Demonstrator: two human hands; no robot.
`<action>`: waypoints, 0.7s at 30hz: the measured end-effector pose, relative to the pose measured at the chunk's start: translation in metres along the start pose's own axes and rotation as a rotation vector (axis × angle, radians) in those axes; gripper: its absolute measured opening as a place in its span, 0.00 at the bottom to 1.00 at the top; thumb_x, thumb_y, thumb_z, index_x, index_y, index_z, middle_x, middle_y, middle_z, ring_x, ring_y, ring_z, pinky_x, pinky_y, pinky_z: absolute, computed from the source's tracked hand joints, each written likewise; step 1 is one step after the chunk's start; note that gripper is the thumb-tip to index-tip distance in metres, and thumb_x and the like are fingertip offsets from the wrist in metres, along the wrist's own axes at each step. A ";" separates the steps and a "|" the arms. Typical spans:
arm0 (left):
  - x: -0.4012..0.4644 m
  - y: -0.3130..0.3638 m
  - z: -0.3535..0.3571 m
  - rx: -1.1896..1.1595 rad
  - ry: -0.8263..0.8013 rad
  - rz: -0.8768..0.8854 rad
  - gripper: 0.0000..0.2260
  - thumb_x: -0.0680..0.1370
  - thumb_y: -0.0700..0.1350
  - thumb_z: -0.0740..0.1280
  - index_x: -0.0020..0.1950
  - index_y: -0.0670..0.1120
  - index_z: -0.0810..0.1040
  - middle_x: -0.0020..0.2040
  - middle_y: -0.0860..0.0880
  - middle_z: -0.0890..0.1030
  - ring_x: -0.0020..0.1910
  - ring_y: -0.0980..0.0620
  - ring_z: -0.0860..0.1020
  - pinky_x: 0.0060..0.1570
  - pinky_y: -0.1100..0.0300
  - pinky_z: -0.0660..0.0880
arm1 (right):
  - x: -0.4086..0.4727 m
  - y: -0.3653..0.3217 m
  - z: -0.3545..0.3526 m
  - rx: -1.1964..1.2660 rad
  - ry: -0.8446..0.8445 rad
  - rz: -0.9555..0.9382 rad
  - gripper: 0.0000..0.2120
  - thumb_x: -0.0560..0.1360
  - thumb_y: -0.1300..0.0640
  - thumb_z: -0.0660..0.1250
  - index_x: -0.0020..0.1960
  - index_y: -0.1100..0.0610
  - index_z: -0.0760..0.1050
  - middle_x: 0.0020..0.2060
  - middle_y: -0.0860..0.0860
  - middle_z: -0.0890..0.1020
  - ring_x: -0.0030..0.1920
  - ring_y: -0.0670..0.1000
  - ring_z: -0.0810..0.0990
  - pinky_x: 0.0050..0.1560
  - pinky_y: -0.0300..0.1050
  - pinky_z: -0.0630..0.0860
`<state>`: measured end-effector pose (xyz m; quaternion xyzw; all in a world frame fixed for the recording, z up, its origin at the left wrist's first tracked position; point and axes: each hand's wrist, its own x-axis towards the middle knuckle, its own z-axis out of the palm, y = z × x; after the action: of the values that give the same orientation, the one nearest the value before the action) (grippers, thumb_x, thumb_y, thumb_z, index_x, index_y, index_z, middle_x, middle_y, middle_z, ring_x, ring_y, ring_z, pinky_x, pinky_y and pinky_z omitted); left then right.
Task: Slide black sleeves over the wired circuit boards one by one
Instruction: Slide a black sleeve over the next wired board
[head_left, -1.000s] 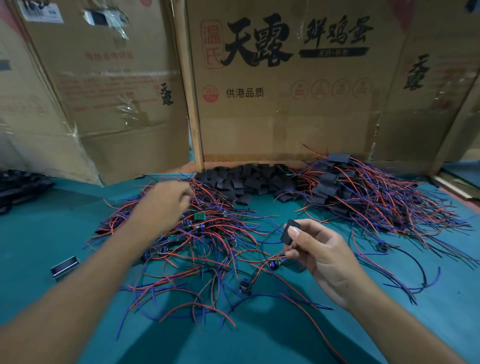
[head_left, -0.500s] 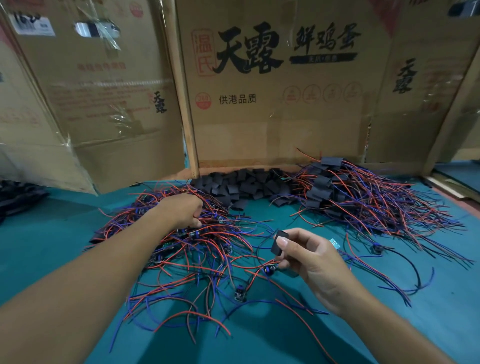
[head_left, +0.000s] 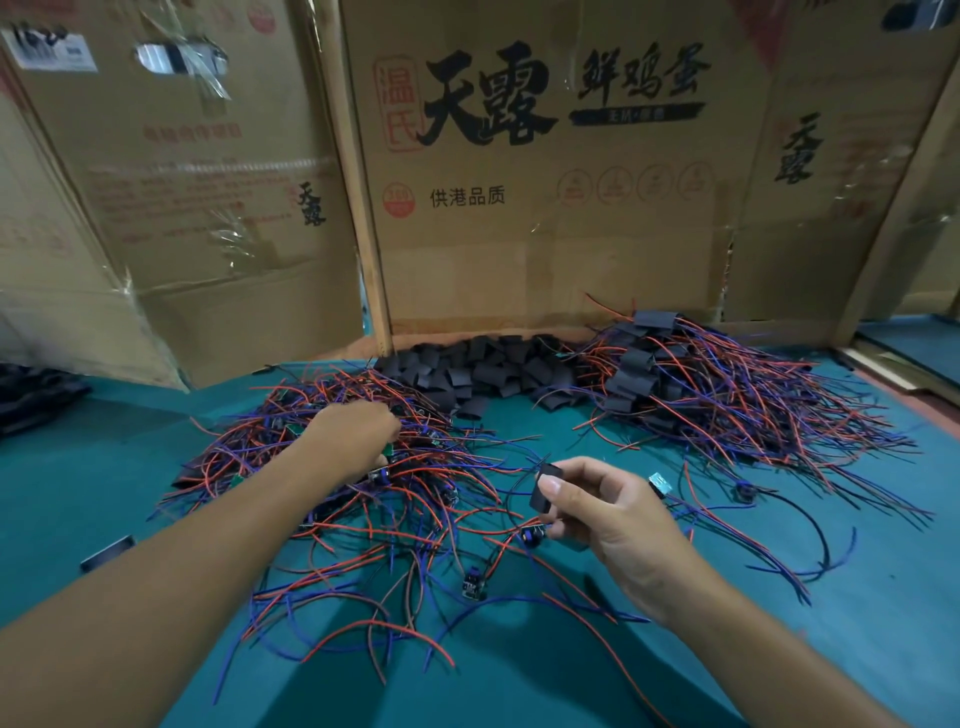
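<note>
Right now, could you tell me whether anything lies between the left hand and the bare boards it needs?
Yes: the left hand is down in tangled red and blue wires, which overlie the boards.

The table (head_left: 519, 675) is teal. On it, red and blue wires (head_left: 415, 483) tangle around small green circuit boards (head_left: 294, 430). Behind them, the sleeves (head_left: 483, 369) are black against brown cardboard boxes (head_left: 545, 218) printed with black and red characters.

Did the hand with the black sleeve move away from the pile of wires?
No. The right hand holds the black sleeve in the same spot, just right of the loose wire pile.
</note>
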<state>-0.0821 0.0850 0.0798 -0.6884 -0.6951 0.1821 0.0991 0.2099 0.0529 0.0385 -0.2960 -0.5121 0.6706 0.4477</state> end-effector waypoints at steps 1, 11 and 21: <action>0.001 -0.002 0.001 -0.010 -0.013 -0.008 0.13 0.80 0.48 0.69 0.61 0.43 0.76 0.59 0.45 0.77 0.58 0.44 0.76 0.56 0.47 0.77 | 0.000 0.000 0.000 0.002 0.001 0.003 0.24 0.62 0.52 0.76 0.50 0.67 0.76 0.36 0.57 0.79 0.34 0.49 0.77 0.35 0.39 0.77; -0.015 -0.016 -0.026 -0.036 0.171 -0.036 0.10 0.81 0.52 0.65 0.54 0.46 0.75 0.53 0.47 0.75 0.56 0.45 0.76 0.54 0.46 0.77 | 0.000 -0.002 -0.002 0.005 0.002 -0.005 0.21 0.64 0.51 0.75 0.48 0.66 0.77 0.33 0.54 0.79 0.36 0.52 0.77 0.34 0.38 0.77; -0.072 0.013 -0.046 -1.464 1.039 -0.301 0.02 0.82 0.43 0.64 0.52 0.48 0.77 0.42 0.53 0.84 0.34 0.58 0.77 0.40 0.63 0.74 | 0.004 0.000 -0.007 0.028 0.066 -0.006 0.14 0.67 0.57 0.75 0.47 0.63 0.76 0.37 0.60 0.82 0.38 0.56 0.83 0.36 0.41 0.81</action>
<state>-0.0501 0.0190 0.1249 -0.4765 -0.5874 -0.6529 -0.0390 0.2140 0.0596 0.0370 -0.3101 -0.4887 0.6660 0.4705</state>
